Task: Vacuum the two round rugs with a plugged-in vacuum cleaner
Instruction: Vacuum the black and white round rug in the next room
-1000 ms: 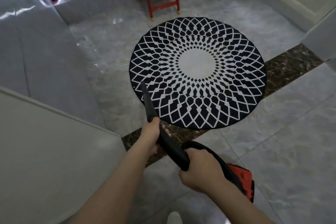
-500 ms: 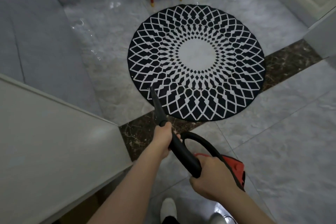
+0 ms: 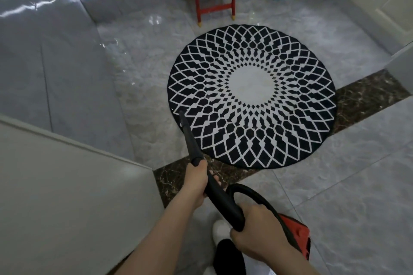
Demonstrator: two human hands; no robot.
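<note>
Rug (image 3: 252, 96) round, black-white diamond lattice, pale centre.

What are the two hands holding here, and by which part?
Both grip the vacuum cleaner: left hand round the black nozzle tube near its base, right hand round the rear handle end.
</note>
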